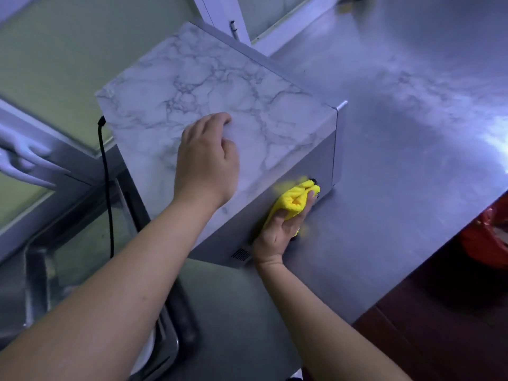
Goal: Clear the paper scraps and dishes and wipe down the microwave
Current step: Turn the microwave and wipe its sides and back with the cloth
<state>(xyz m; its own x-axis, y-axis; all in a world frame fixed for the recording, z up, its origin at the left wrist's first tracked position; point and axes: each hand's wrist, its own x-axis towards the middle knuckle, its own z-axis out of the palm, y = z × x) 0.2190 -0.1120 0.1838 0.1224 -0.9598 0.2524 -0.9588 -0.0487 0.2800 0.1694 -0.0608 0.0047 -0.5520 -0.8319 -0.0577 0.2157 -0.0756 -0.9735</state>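
The microwave [209, 86] stands on the steel counter, its top covered in a white marble pattern. My left hand [206, 160] rests palm down on that top, fingers slightly bent. My right hand [283, 224] grips a crumpled yellow cloth [295, 199] and presses it against the microwave's grey side wall, low and near the front corner. A small vent grille [240, 254] shows on that wall just left of my right wrist.
The steel counter [398, 133] stretches right and behind the microwave. A black power cord [108, 188] hangs down at the microwave's left. A sink [41, 284] lies lower left. A red bin bag [486, 229] sits below the counter edge at right.
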